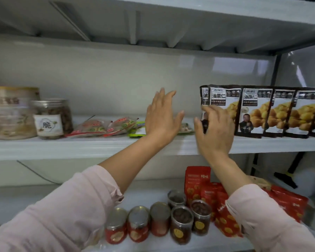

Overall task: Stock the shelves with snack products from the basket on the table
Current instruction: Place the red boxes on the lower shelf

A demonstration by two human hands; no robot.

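Left of chestnut packs, flat red packets, labelled jar, tin

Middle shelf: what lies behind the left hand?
Flat green-edged packaging shows on both sides of the open left hand, lying on the shelf beside red packets. Its middle and label are covered by the hand. The right hand pinches a chestnut packet.

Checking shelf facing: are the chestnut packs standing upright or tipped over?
Upright. The chestnut packs stand in an overlapping row on the shelf, fronts facing out. The right hand grips the leftmost one.
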